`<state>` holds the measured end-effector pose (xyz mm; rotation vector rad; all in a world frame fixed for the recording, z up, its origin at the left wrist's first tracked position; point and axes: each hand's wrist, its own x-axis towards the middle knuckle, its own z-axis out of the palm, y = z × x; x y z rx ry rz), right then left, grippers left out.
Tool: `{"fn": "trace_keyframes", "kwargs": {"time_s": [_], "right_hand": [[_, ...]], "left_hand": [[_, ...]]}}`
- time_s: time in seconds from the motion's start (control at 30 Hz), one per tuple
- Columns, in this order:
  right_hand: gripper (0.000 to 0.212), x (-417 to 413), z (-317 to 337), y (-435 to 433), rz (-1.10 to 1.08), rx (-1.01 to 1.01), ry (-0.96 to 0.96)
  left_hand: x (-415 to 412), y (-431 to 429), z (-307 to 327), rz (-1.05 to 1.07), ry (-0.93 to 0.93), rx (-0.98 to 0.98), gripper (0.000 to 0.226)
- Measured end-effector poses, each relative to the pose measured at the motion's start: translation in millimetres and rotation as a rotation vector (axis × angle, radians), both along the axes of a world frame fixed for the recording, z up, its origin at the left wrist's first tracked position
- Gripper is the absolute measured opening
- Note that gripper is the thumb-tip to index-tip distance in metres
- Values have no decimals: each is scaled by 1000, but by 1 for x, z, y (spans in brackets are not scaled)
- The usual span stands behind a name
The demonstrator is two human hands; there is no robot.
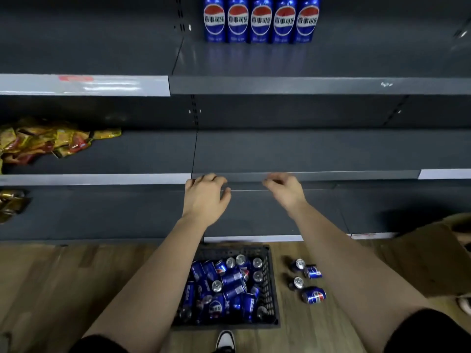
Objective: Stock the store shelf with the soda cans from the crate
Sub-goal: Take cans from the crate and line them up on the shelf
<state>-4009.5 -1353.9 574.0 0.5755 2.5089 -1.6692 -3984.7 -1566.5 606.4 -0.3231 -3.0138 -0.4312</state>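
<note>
A black plastic crate (270, 284) stands on the wood floor below me, holding several blue soda cans (230, 278) lying jumbled. A few more loose cans (313, 295) sit on the floor just right of the crate. Several blue cans (260, 20) stand in a row at the back of the upper dark shelf (305, 85). My left hand (205, 197) and my right hand (285, 189) hang in front of the middle shelf's front edge (244, 176), fingers loosely curled, holding nothing.
Yellow and red snack packets (43, 141) lie piled at the left of the middle shelf, and gold packets (10, 203) on the shelf below. A brown cardboard box (420, 256) sits at the right on the floor. My shoe (225, 340) is just behind the crate.
</note>
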Motion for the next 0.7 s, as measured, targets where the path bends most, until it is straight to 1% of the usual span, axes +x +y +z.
{"fn": "trace_keyframes", "kwargs": {"time_s": [0.1,0.27,0.53,0.7], "right_hand": [[32,18,-32,1,-7,-4,-96],[33,46,-73,11,49,72,-227],[32,90,-138,13,80,89,-368],[32,106,-196,12,123,127,-419]], "left_hand": [[15,-3,-24,13,-78,-31,34],[40,0,-63,15,-189,-61,36],[68,9,-123,17,-291,-58,35],[76,6,-181,30,-332,-95,36]]}}
